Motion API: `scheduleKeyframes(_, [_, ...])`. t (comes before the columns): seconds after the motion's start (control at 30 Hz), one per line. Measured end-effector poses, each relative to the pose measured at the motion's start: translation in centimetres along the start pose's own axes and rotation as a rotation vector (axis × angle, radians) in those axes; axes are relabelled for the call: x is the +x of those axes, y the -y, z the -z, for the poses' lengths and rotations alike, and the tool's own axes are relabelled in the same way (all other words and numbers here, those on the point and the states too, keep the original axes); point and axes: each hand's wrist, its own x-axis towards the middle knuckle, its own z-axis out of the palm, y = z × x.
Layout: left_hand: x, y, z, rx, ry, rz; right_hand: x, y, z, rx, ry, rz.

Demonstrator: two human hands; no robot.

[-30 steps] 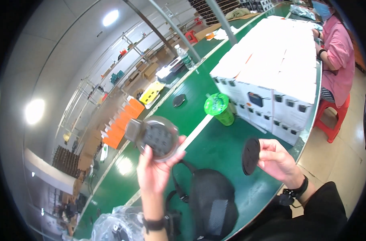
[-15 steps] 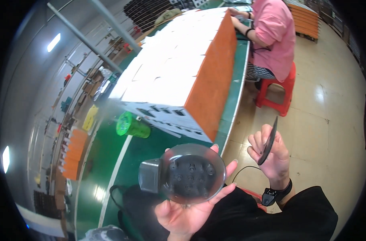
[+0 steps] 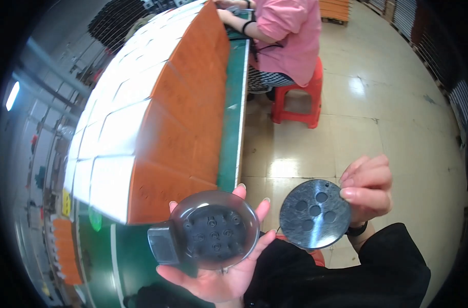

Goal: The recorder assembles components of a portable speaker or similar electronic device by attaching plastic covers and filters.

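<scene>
A round, smoky see-through plastic housing (image 3: 213, 201) with a square block on its left side rests in my left hand (image 3: 213, 285). Its hollow faces up, showing several small round posts on a dark floor. The fingers of that hand curl around the rim from beneath. To the right, my right hand (image 3: 370, 187) pinches a flat dark disc (image 3: 295, 226) by its upper right edge. Several round recesses and a small hole near the edge mark the disc's shiny face, which is turned toward me. Housing and disc are apart.
Orange-sided boxes with white tops (image 3: 180, 102) form a long stack on the green table (image 3: 229, 159). Beyond it, a person in a pink top (image 3: 290, 41) sits on a red stool (image 3: 303, 105). A green container (image 3: 95, 219) is partly hidden behind the stack.
The disc has turned from nearly edge-on to face me and come down closer to the housing. My view has swung to the right, so the boxes and the person appear further left.
</scene>
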Motion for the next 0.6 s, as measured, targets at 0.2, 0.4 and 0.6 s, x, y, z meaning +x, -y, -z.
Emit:
scheduleKeyframes(0.2, [2.7,2.5,0.3,-0.056,-0.092,-0.003,-0.2,-0.6,1.8,-0.233,0.126,0.139])
scheduleKeyframes(0.4, [3.4,4.3,0.3,0.173,-0.267,-0.06,-1.0,-1.3,1.6,-0.288,0.06,0.318])
scheduleKeyframes(0.6, [2.5,3.7,-0.6,0.241,-0.276,-0.051,-0.8,-1.6,1.3,-0.181,-0.058,0.405])
